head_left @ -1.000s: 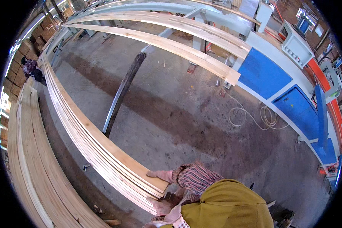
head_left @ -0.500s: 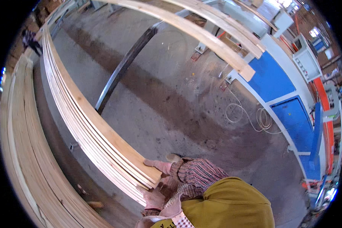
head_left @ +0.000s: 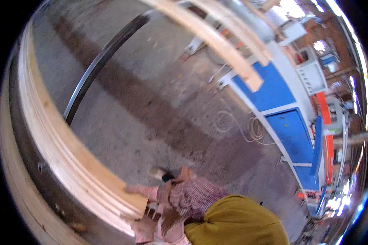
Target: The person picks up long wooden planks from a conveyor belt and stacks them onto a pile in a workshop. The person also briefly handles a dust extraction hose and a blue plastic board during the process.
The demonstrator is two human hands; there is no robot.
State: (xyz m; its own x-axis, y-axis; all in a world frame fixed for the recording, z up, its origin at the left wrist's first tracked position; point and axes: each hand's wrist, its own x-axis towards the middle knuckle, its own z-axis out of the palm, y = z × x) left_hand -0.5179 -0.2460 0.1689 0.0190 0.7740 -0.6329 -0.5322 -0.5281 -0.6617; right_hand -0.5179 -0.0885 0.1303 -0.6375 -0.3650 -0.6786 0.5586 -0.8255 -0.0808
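A long stack of pale wooden boards (head_left: pixel 75 153) runs from the far left down to my hands at the bottom. My right hand (head_left: pixel 145 191) is at the stack's end, its fingers closed over the top board's right edge. Lower in the picture, my left hand (head_left: pixel 143 229) grips the same end at the left side. Both hands look pinkish and are smeared by motion, so the fingertips are hard to separate. My right forearm wears a checked sleeve (head_left: pixel 198 198).
More long timber (head_left: pixel 18 179) lies along the left rim. A curved-looking dark metal bar (head_left: pixel 106 61) crosses the floor beyond the boards. At right stands a blue and white machine (head_left: pixel 292 134), with boards (head_left: pixel 221 45) jutting over it and a coiled pale hose (head_left: pixel 255 130) beside it.
The view has swung right, so the boards, my hands and the machine sit further left in the picture. Both hands stay at the boards' end. More blur shows now.
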